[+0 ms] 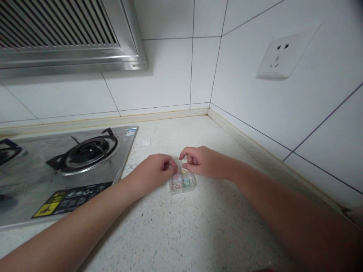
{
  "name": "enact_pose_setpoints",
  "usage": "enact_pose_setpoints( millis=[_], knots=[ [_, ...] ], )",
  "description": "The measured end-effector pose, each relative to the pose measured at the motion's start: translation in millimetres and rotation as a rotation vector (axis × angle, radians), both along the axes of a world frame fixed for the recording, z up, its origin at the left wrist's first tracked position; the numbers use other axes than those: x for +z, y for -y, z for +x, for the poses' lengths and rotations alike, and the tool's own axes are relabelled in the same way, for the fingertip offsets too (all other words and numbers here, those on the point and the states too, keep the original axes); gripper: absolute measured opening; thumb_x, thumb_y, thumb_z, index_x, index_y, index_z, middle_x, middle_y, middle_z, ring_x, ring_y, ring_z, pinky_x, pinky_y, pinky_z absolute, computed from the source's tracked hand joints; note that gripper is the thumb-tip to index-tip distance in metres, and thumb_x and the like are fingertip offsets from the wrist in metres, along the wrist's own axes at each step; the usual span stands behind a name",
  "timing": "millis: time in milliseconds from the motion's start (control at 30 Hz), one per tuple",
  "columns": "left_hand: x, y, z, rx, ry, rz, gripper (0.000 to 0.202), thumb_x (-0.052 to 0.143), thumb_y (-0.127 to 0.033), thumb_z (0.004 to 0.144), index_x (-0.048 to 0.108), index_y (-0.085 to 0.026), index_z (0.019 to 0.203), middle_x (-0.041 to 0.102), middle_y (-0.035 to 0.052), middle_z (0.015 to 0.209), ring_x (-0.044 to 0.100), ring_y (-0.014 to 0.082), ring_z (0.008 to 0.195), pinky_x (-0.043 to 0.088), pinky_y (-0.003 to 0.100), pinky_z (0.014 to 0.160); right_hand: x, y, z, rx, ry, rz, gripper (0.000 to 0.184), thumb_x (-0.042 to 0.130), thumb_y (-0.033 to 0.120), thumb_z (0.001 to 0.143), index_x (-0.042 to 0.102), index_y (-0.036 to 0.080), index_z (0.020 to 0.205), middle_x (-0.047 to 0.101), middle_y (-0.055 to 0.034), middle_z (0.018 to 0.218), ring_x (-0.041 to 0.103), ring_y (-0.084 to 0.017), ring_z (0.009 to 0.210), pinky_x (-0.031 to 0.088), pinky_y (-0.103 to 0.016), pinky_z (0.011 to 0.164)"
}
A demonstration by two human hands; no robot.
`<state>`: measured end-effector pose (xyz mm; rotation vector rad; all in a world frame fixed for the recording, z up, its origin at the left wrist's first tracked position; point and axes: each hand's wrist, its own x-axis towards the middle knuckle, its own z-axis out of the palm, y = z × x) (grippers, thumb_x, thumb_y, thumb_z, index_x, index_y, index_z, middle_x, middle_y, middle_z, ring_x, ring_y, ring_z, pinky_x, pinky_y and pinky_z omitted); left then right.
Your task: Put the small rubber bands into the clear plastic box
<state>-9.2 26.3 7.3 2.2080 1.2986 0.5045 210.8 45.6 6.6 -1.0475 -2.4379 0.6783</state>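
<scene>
A small clear divided box [183, 189] sits on the speckled counter, with thin loops, perhaps small rubber bands, in its compartments. Pinkish loops [176, 184] lie in the near left compartment and green loops [186, 183] in the near right one. My left hand [157, 172] is at the box's left side, thumb and fingertips pinched together; whatever they hold is too small to make out. Over the far right side, my right hand [202, 162] has its index finger and thumb apart, with nothing visible between them. Yellowish loops [185, 171] show below its thumb.
Left of the box, a few thin loops [130, 166] lie on the counter [159, 234] near the gas stove [124, 151]. A clear flat piece [145, 141] rests farther back. A range hood [124, 60] hangs above. Tiled walls meet behind, with a socket [279, 56] at right.
</scene>
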Motion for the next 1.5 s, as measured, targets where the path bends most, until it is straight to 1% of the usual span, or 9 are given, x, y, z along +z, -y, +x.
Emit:
enact_pose_setpoints(
  millis=[133, 267, 500, 633, 767, 900, 1133, 1333, 1500],
  knots=[
    [-0.6, -0.7, 2.1, 0.025, 0.134, -0.046, 0.021, 0.052, -0.032, 0.087, 0.067, -0.017, 0.084, 0.066, 0.0026, 0.075, 0.054, 0.0155, 0.067, 0.038, 0.027, 0.061, -0.1, -2.7, 2.5, -0.025, 0.04, 0.005, 0.022, 0.059, 0.029, 0.087, 0.063, 0.019, 0.106, 0.057, 0.0042, 0.064, 0.05, -0.01, 0.055, 0.032, -0.025, 0.054],
    [-2.3, 0.3, 4.8, 0.042, 0.296, -0.087, 0.026, 0.053, -0.037, 0.09, 0.065, -0.015, 0.083, 0.063, 0.0022, 0.075, 0.053, 0.0144, 0.067, 0.039, 0.026, 0.062, 3.7, -2.4, 3.4, -0.049, 0.037, 0.014, 0.022, 0.059, 0.028, 0.086, 0.063, 0.02, 0.106, 0.059, 0.0037, 0.066, 0.05, -0.01, 0.056, 0.031, -0.025, 0.055],
    [-6.4, 5.8, 11.5, 0.099, 0.592, -0.203, 0.028, 0.058, -0.043, 0.089, 0.065, -0.016, 0.085, 0.043, -0.0051, 0.053, 0.037, 0.01, 0.049, 0.03, 0.023, 0.049, 1.4, -1.6, -1.6, -0.053, -0.15, -0.067, 0.016, 0.059, 0.032, 0.088, 0.064, 0.018, 0.094, 0.053, 0.0048, 0.062, 0.044, -0.008, 0.054, 0.031, -0.024, 0.052],
    [-9.2, 8.6, 12.9, 0.106, 0.684, -0.258, 0.028, 0.061, -0.044, 0.087, 0.064, -0.016, 0.084, 0.036, -0.0078, 0.049, 0.031, 0.0086, 0.045, 0.027, 0.022, 0.048, -2.4, -2.1, -3.9, -0.018, -0.288, -0.158, 0.017, 0.059, 0.034, 0.088, 0.064, 0.017, 0.088, 0.05, 0.0052, 0.061, 0.042, -0.009, 0.056, 0.031, -0.023, 0.051],
    [-10.6, 10.5, 12.8, 0.107, 0.712, -0.257, 0.027, 0.062, -0.042, 0.087, 0.064, -0.016, 0.084, 0.04, -0.007, 0.052, 0.031, 0.0082, 0.047, 0.028, 0.023, 0.049, -0.6, -2.4, -3.6, -0.032, -0.361, -0.221, 0.017, 0.062, 0.033, 0.087, 0.064, 0.017, 0.086, 0.052, 0.0043, 0.062, 0.045, -0.009, 0.057, 0.032, -0.023, 0.051],
    [-13.2, 10.0, 12.8, 0.095, 0.723, -0.228, 0.026, 0.064, -0.041, 0.086, 0.065, -0.015, 0.084, 0.051, -0.0033, 0.064, 0.041, 0.0093, 0.056, 0.033, 0.023, 0.055, 3.1, -2.0, -3.6, -0.049, -0.423, -0.262, 0.015, 0.064, 0.031, 0.086, 0.065, 0.016, 0.085, 0.058, 0.0027, 0.064, 0.05, -0.009, 0.059, 0.037, -0.023, 0.054],
    [-19.7, 7.0, 10.9, 0.06, 0.736, -0.221, 0.024, 0.061, -0.038, 0.088, 0.067, -0.015, 0.093, 0.059, 0.0008, 0.077, 0.051, 0.0127, 0.07, 0.039, 0.025, 0.066, 9.2, 1.3, -3.3, -0.143, -0.53, -0.297, 0.02, 0.066, 0.037, 0.085, 0.065, 0.017, 0.084, 0.056, 0.0044, 0.058, 0.046, -0.007, 0.051, 0.034, -0.022, 0.047],
    [-20.5, 9.1, 9.2, 0.066, 0.71, -0.231, 0.024, 0.06, -0.037, 0.087, 0.067, -0.016, 0.098, 0.06, 0.0011, 0.079, 0.053, 0.0137, 0.071, 0.04, 0.026, 0.066, 10.4, 0.8, -0.8, -0.103, -0.7, -0.345, 0.016, 0.066, 0.034, 0.085, 0.068, 0.018, 0.086, 0.054, 0.0058, 0.055, 0.044, -0.007, 0.048, 0.033, -0.021, 0.046],
    [-22.6, 9.6, 7.9, 0.077, 0.706, -0.218, 0.022, 0.059, -0.035, 0.088, 0.066, -0.016, 0.096, 0.053, -0.0017, 0.073, 0.049, 0.0123, 0.067, 0.039, 0.024, 0.064, 12.4, 2.5, -1.3, -0.047, -0.825, -0.396, 0.013, 0.066, 0.03, 0.086, 0.069, 0.018, 0.084, 0.052, 0.0062, 0.052, 0.041, -0.006, 0.047, 0.03, -0.021, 0.044]
  ],
)
